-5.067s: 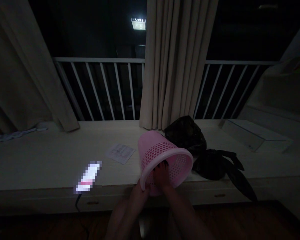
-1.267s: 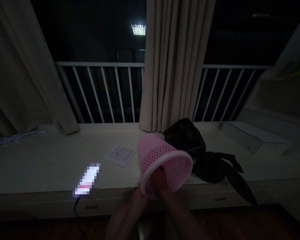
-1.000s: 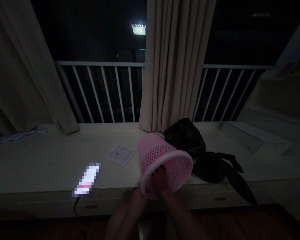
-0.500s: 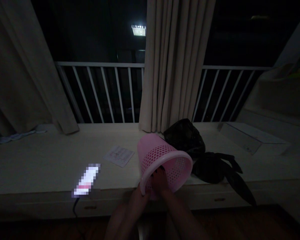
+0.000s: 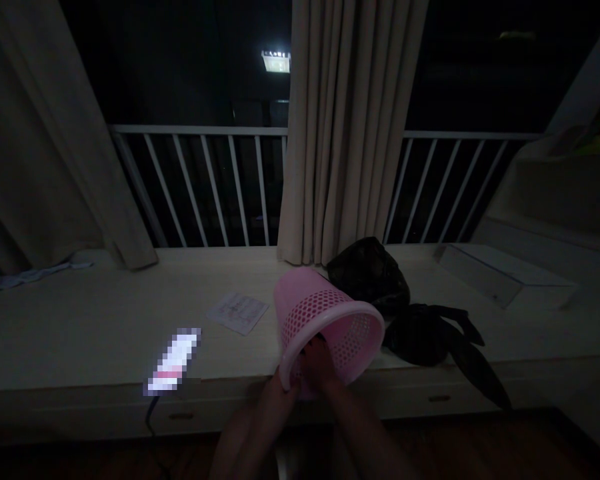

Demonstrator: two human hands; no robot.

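Nearest, the left hand [image 5: 289,386] meets the lower left rim of a pink basket [image 5: 314,308], its fingers hooked round the lip. The right hand [image 5: 319,363] reaches into the mouth; whether its fingers are clenched, loose or closed on something dark, one cannot tell. The basket lies tilted on its side midway along the front edge of the bench [image 5: 105,327], its mouth overhanging that edge and its base pointing toward the back edge.

Handling, judged by look: thin moulded plastic — light, a little springy, smooth enough to slide, unlikely to crack under ordinary pressure. The thick rolled rim should be the stiffest place to take hold; the perforated band may add purchase, the plain wall near the base little.

At the front edge, toward the left, lies a bright, blurred-out object [image 5: 174,362]. Right of the basket, a limp knotted bag [image 5: 420,337] trails over the front edge. Farther back lie a paper sheet [image 5: 239,312], a second black bag [image 5: 369,273] and, toward the back right corner, a pale box [image 5: 510,272] — then a curtain [image 5: 347,133] and a railing [image 5: 195,130].
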